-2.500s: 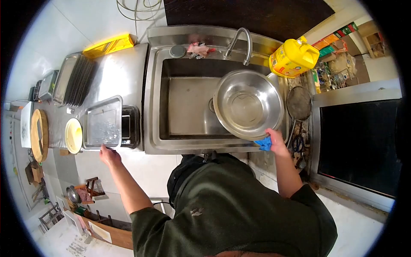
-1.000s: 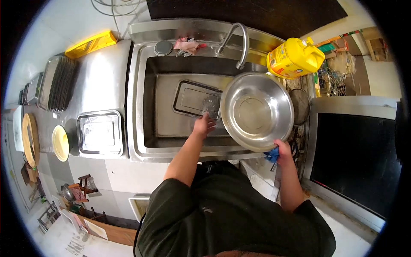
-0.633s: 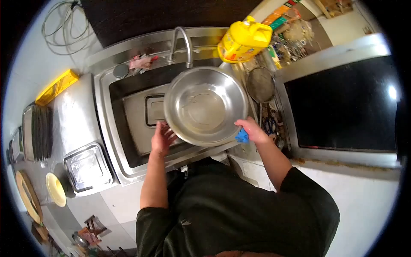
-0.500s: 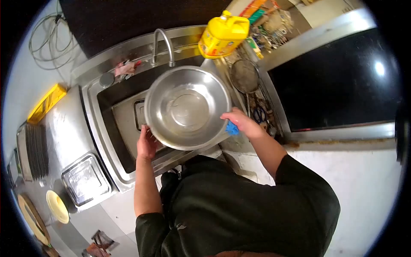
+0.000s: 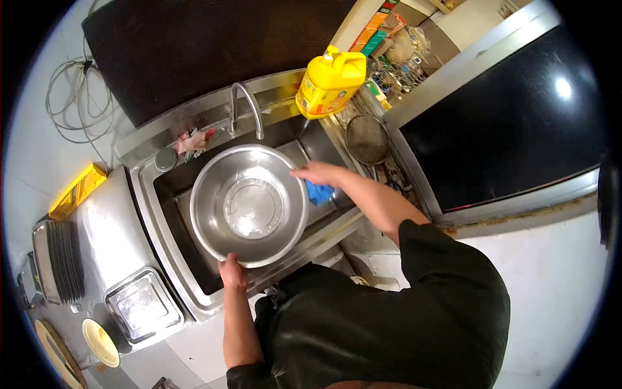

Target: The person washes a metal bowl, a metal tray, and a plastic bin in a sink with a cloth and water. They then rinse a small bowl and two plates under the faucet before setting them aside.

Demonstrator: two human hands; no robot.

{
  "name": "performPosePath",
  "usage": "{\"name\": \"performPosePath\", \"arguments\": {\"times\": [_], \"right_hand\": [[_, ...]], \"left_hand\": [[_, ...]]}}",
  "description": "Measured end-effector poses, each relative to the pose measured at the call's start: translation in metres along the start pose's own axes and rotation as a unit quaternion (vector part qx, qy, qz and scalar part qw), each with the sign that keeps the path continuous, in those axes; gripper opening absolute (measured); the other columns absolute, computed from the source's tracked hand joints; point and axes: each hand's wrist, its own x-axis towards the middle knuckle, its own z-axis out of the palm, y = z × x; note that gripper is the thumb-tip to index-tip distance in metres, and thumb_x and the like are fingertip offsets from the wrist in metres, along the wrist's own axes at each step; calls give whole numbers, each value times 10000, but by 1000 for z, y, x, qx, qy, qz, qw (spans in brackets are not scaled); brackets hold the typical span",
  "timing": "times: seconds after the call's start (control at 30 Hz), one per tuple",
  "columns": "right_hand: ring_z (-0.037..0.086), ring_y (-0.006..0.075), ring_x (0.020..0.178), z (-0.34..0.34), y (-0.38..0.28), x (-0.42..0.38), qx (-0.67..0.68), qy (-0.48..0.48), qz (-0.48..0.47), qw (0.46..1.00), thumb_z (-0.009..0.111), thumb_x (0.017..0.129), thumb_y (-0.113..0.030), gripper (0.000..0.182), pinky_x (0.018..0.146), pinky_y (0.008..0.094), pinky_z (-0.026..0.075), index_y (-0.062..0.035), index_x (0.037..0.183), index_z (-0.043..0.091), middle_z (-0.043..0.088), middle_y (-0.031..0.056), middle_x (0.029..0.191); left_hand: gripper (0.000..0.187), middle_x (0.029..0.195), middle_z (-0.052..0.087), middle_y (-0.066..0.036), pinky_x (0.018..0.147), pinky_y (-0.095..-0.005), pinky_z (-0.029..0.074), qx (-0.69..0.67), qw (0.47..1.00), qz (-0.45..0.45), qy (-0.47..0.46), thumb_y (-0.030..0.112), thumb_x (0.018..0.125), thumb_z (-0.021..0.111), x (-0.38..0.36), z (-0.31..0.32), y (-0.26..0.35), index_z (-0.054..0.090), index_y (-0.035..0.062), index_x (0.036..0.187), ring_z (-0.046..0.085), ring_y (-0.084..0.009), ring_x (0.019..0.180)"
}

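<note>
A large round steel bowl (image 5: 249,207) is held over the sink (image 5: 194,285), with what looks like a little clear liquid at its bottom. My left hand (image 5: 233,272) grips the rim at the near side, fingers partly under it. At the right side of the rim is my right hand (image 5: 317,174), its thumb over the edge. A blue cloth (image 5: 319,193) lies pressed between this hand and the bowl's outer wall. Behind the bowl stands the curved tap (image 5: 249,107).
A yellow jug (image 5: 330,84) stands at the sink's back right corner, near a round strainer (image 5: 367,139). On the left counter are a metal tray (image 5: 144,305), a cream bowl (image 5: 100,342), stacked dark trays (image 5: 61,262) and a yellow slicer (image 5: 78,192).
Both hands have brought the bowl lower in the view and to the left, deeper over the sink. More of the blue cloth shows beside my right hand.
</note>
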Motion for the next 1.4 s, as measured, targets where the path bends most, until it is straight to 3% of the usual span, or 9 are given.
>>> {"name": "performPosePath", "arguments": {"times": [0.1,0.17,0.23,0.27,0.37,0.63,0.87,1.13,1.4], "right_hand": [[643,360,817,-44,-33,67,-159,86,-175,968,456,883,-568,639,754,447,489,31,840,673,667,221,855],[615,407,861,-61,-60,126,-213,134,-174,952,424,910,-492,555,777,472,478,-12,801,678,647,240,874],[625,387,879,-76,-98,168,-226,189,-203,934,414,920,-436,477,787,448,502,-44,947,685,648,241,955],[614,392,932,-85,-121,182,-181,87,-122,972,404,932,-413,466,816,448,492,-43,970,684,631,256,1015],[605,400,965,-67,-132,258,-264,142,-240,923,448,916,-367,438,866,451,473,-9,1080,641,636,245,1024],[589,368,1040,-63,-155,245,-140,99,-220,960,525,860,-301,410,875,412,479,10,1111,616,595,223,1159],[607,412,880,-58,-133,239,-115,164,-188,961,486,881,-310,392,781,455,491,30,869,679,641,251,941],[604,420,777,-24,-92,206,-44,208,-233,949,503,859,-433,456,707,462,482,-19,755,664,638,228,814],[614,332,949,55,-57,119,-180,201,-325,906,597,820,-288,355,843,381,496,-81,1107,624,632,165,1049]], "left_hand": [[473,1152,559,-132,860,-417,495,-6,999,14,29,4,802,489,8,-8,0,426,-26,1270,580,-276,1024],[489,1168,553,-132,868,-415,491,13,999,24,45,-3,799,483,16,-9,-1,418,-25,1283,573,-275,1038],[501,1181,548,-130,878,-407,485,30,998,26,56,-6,796,479,24,-12,-6,412,-25,1291,564,-273,1055],[504,1181,548,-129,881,-401,482,24,998,33,49,-6,795,478,29,-13,-11,410,-23,1294,563,-272,1057],[498,1174,551,-126,899,-376,464,20,997,20,72,-17,794,464,35,-5,-18,413,-23,1289,564,-261,1049],[369,972,562,-84,717,-344,487,10,998,24,60,25,801,483,61,14,-33,473,-10,1168,576,-213,827],[423,1057,585,-105,788,-329,476,50,994,36,85,20,796,492,72,26,-25,474,-36,1215,580,-206,900],[351,917,588,-95,655,-347,477,95,990,2,104,64,795,510,75,31,-25,503,-19,1136,579,-215,755],[335,918,581,-100,595,-332,474,52,993,54,91,27,819,512,87,18,-57,483,-26,1149,583,-209,737]]}}
